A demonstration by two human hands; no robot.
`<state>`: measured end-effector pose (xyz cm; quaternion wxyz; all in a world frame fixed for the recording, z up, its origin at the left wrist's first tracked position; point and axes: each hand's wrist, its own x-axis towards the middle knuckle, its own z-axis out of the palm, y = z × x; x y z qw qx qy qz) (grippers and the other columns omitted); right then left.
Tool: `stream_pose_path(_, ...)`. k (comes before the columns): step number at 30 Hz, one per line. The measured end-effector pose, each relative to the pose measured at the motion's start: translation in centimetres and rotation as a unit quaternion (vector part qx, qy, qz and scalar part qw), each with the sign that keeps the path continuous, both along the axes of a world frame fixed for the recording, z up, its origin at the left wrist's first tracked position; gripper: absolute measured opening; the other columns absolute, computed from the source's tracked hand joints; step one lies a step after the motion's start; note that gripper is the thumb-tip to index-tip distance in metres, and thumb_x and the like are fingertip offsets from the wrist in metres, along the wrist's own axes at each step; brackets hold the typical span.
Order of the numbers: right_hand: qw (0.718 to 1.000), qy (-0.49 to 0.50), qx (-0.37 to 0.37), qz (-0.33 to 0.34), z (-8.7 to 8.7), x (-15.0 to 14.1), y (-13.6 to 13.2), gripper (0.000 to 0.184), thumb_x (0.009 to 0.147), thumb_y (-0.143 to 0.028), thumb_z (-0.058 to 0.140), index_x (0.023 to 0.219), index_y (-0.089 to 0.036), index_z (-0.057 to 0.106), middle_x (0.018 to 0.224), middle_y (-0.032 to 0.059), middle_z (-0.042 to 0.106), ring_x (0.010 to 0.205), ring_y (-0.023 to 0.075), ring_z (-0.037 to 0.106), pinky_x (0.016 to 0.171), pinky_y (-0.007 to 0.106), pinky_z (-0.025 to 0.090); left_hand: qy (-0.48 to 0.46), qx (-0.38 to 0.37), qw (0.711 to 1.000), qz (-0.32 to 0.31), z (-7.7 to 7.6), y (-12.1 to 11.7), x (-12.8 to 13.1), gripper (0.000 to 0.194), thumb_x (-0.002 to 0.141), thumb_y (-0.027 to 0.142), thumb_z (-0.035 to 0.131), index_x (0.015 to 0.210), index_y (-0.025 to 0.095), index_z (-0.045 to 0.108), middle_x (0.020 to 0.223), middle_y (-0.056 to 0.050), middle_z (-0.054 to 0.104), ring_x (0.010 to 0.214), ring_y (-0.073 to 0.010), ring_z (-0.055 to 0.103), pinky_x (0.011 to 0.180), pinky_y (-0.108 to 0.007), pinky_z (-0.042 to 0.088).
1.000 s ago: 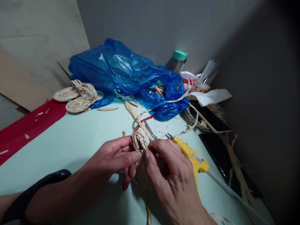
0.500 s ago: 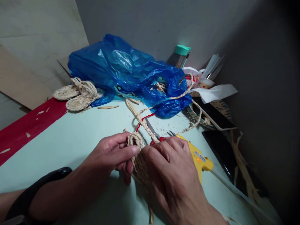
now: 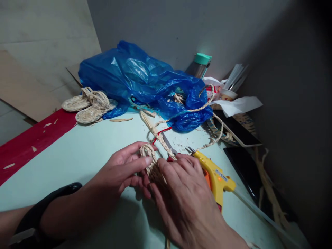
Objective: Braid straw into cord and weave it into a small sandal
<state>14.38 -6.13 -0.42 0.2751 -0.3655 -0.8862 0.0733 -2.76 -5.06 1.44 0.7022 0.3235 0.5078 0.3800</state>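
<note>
A small woven straw piece (image 3: 149, 159) with braided loops lies on the pale green table (image 3: 85, 155) under both hands. My left hand (image 3: 123, 170) pinches its looped top between thumb and fingers. My right hand (image 3: 181, 193) lies over the piece, fingers pressed down on the weave and hiding most of it. A braided straw cord (image 3: 166, 138) with a red thread (image 3: 161, 133) runs from the piece up to the blue bag. A yellow glue gun (image 3: 215, 174) lies just right of my right hand, with scissors (image 3: 169, 145) partly under the cord.
A blue plastic bag (image 3: 145, 83) with straw sits behind. Two woven straw sandals (image 3: 86, 105) lie at the left by a red strip (image 3: 28, 145). A teal-capped bottle (image 3: 199, 65), a paper cup (image 3: 227, 93), paper and dark flat devices (image 3: 243, 162) crowd the right edge.
My right hand has gone from pinching the straw loop to lying flat over the woven piece. The left hand keeps its pinch on the loop; the view shifted slightly.
</note>
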Motion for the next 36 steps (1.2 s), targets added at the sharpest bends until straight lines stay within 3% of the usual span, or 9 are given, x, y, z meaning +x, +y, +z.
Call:
stream_pose_path(6, 0.999, -0.026, -0.023, 0.027, 0.5, 0.3, 0.4, 0.023, 0.087, -0.024, 0.053, 0.109, -0.016, 0.053, 0.095, 0.0046, 0.062, 0.088, 0.0218, 0.052, 0.097, 0.047, 0.031, 0.014, 0.036, 0.999, -0.009, 0.2, -0.1, -0.2, 0.029, 0.091, 0.024, 0.057, 0.12, 0.023, 0.054, 0.054, 0.004, 0.062, 0.048, -0.0146, 0.062, 0.049, -0.025, 0.055)
stream_pose_path(14, 1.0, -0.007, -0.004, 0.02, 0.7, 0.5, 0.3, 0.032, 0.083, -0.016, 0.053, 0.115, -0.012, 0.054, 0.089, 0.0048, 0.062, 0.083, 0.0194, 0.052, 0.1, 0.046, 0.035, 0.023, 0.076, 0.994, -0.076, -0.5, 0.2, -1.0, 0.018, 0.09, 0.034, 0.056, 0.102, 0.022, 0.052, 0.056, -0.003, 0.071, 0.046, -0.0165, 0.065, 0.049, -0.023, 0.051)
stream_pose_path(18, 1.0, 0.016, -0.006, 0.012, 0.8, 0.6, 0.3, 0.035, 0.086, -0.016, 0.052, 0.12, -0.01, 0.052, 0.093, 0.008, 0.062, 0.086, 0.0206, 0.055, 0.097, 0.047, 0.038, 0.121, 0.167, 0.977, -0.052, 0.3, 0.3, -1.5, 0.026, 0.086, 0.033, 0.063, 0.11, 0.025, 0.062, 0.096, -0.005, 0.074, 0.059, -0.0158, 0.069, 0.054, -0.025, 0.054)
stream_pose_path(20, 0.999, 0.032, -0.005, 0.01, 1.0, 0.7, 0.3, 0.037, 0.086, -0.016, 0.052, 0.122, -0.01, 0.051, 0.094, 0.0086, 0.063, 0.088, 0.0215, 0.056, 0.096, 0.047, 0.04, 0.193, 0.3, 0.934, -0.029, 0.9, 0.4, -2.0, 0.031, 0.081, 0.03, 0.07, 0.111, 0.029, 0.068, 0.122, -0.005, 0.067, 0.095, -0.0236, 0.07, 0.076, -0.03, 0.058)
stream_pose_path(22, 0.999, 0.046, -0.004, 0.006, 1.3, 0.9, 0.4, 0.036, 0.085, -0.015, 0.053, 0.121, -0.011, 0.051, 0.093, 0.0074, 0.063, 0.087, 0.0204, 0.056, 0.093, 0.045, 0.041, 0.263, 0.438, 0.859, -0.037, 1.4, 0.5, -2.6, 0.032, 0.077, 0.026, 0.075, 0.109, 0.029, 0.072, 0.133, -0.005, 0.061, 0.124, -0.0304, 0.056, 0.1, -0.036, 0.05)
stream_pose_path(25, 0.998, 0.058, -0.012, -0.002, 1.8, 1.1, 0.4, 0.035, 0.083, -0.011, 0.054, 0.117, -0.013, 0.052, 0.09, 0.0048, 0.062, 0.083, 0.0186, 0.056, 0.088, 0.041, 0.042, 0.344, 0.555, 0.752, -0.09, 1.5, 0.7, -3.2, 0.031, 0.08, 0.023, 0.074, 0.111, 0.028, 0.072, 0.144, -0.007, 0.053, 0.131, -0.0324, 0.048, 0.109, -0.043, 0.041)
stream_pose_path(27, 0.998, 0.059, -0.019, -0.005, 2.0, 1.1, 0.3, 0.033, 0.082, -0.011, 0.054, 0.115, -0.013, 0.053, 0.088, 0.0044, 0.062, 0.082, 0.0189, 0.055, 0.085, 0.04, 0.042, 0.374, 0.588, 0.71, -0.102, 1.2, 0.8, -3.2, 0.029, 0.085, 0.018, 0.068, 0.112, 0.026, 0.07, 0.146, -0.009, 0.052, 0.131, -0.0309, 0.049, 0.108, -0.043, 0.041)
stream_pose_path(32, 0.998, 0.058, -0.027, -0.001, 2.0, 1.0, 0.2, 0.031, 0.084, -0.013, 0.053, 0.115, -0.012, 0.053, 0.087, 0.0038, 0.06, 0.081, 0.0189, 0.053, 0.084, 0.039, 0.04, 0.412, 0.615, 0.666, -0.088, 0.8, 0.6, -2.6, 0.024, 0.088, 0.012, 0.061, 0.107, 0.025, 0.07, 0.14, -0.01, 0.058, 0.128, -0.0278, 0.051, 0.108, -0.043, 0.039)
stream_pose_path(36, 0.998, 0.067, -0.017, 0.004, 1.8, 1.1, 0.1, 0.026, 0.085, -0.014, 0.053, 0.11, -0.015, 0.052, 0.087, 0.0029, 0.058, 0.081, 0.0183, 0.052, 0.083, 0.039, 0.04, 0.411, 0.615, 0.666, -0.094, 0.9, 0.5, -2.4, 0.022, 0.088, 0.013, 0.062, 0.104, 0.025, 0.07, 0.138, -0.01, 0.06, 0.128, -0.0275, 0.051, 0.109, -0.043, 0.038)
